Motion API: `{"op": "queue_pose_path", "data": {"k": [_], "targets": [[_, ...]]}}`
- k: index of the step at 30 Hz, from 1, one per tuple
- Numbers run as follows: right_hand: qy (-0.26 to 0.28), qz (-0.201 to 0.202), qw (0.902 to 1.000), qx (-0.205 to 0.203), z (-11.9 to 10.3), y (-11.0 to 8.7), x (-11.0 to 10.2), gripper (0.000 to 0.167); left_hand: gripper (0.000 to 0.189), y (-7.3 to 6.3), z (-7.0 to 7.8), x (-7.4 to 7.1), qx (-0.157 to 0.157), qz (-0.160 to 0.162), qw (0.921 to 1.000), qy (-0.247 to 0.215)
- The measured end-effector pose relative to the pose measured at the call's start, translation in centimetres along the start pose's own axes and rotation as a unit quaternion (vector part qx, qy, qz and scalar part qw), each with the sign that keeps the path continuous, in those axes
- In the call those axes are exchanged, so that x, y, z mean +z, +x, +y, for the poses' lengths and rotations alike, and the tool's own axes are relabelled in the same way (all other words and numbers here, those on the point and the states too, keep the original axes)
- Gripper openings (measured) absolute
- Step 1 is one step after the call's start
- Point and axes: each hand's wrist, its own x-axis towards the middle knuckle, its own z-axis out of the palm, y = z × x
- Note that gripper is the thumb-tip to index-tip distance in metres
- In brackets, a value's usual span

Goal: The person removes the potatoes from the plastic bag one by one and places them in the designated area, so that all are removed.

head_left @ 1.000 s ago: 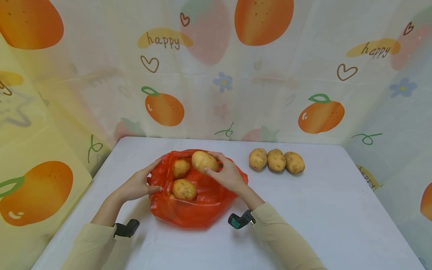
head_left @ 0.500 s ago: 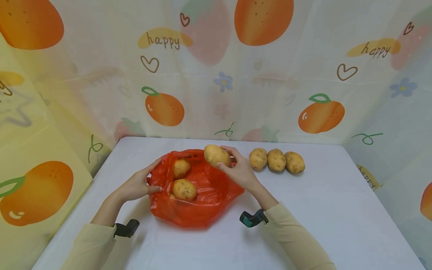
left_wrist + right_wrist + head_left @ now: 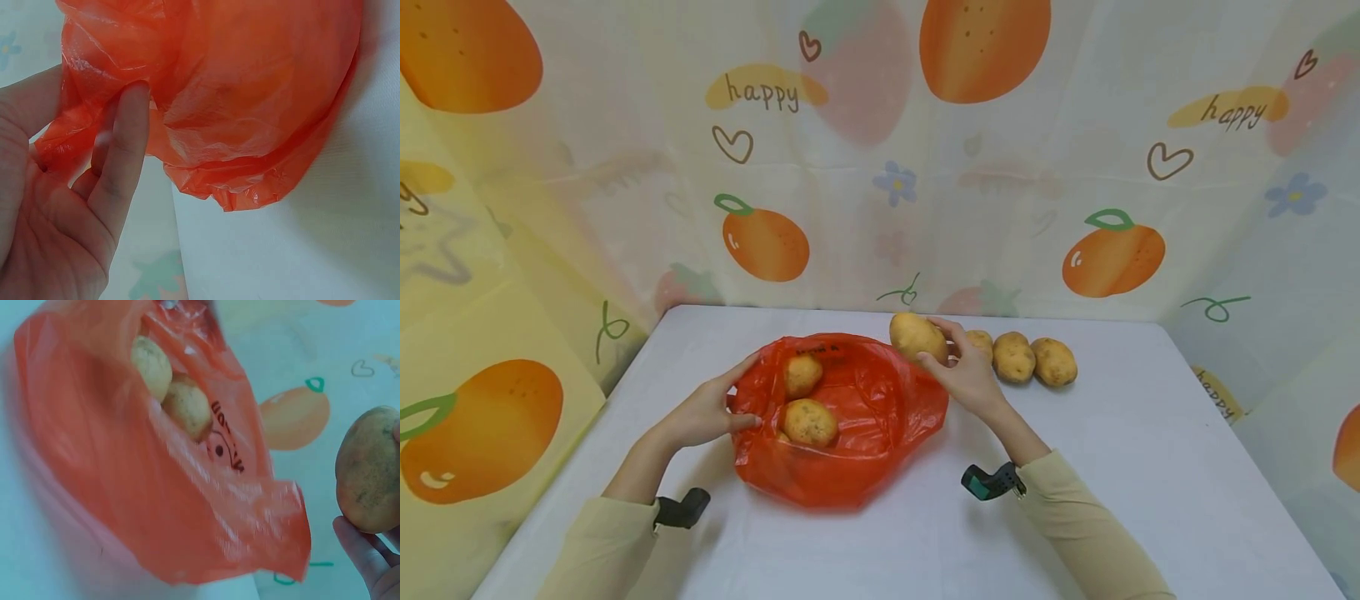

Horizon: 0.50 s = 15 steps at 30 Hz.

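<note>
My right hand (image 3: 972, 375) grips a potato (image 3: 917, 336) between thumb and fingers, held up at the right rim of the red plastic bag (image 3: 842, 479). In the right wrist view that potato (image 3: 370, 470) shows at the right edge, apart from the bag. The bag lies on its side with its mouth spread. Inside it are a potato (image 3: 810, 422) near the front and another potato (image 3: 802, 375) behind. My left hand (image 3: 700, 412) holds the bag's left edge. In the left wrist view, the left hand's fingers (image 3: 128, 150) pinch the crumpled plastic.
Three potatoes stand in a row at the back right of the white table (image 3: 1112, 467): a left one (image 3: 981, 340) partly behind my right hand, a middle one (image 3: 1013, 358) and a right one (image 3: 1055, 362). A printed curtain (image 3: 850, 208) rises behind the table.
My right hand has carried its potato out of the bag's mouth, to the right and slightly back, toward the row of potatoes. My left hand has stayed on the bag's edge.
</note>
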Motion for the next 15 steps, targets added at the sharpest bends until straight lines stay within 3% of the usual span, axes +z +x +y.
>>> {"op": "queue_pose_path", "data": {"k": [7, 15], "targets": [[-0.02, 0.017, 0.9995, 0.017, 1.1, -0.2, -1.2, 0.053, 0.092, 0.0, 0.0, 0.0, -0.002, 0.001, 1.0, 0.004], [-0.001, 0.023, 0.9995, 0.023, 2.4, -0.7, -2.1, 0.054, 0.092, -0.1, 0.2, 0.0, 0.003, -0.003, 1.0, -0.008]]}}
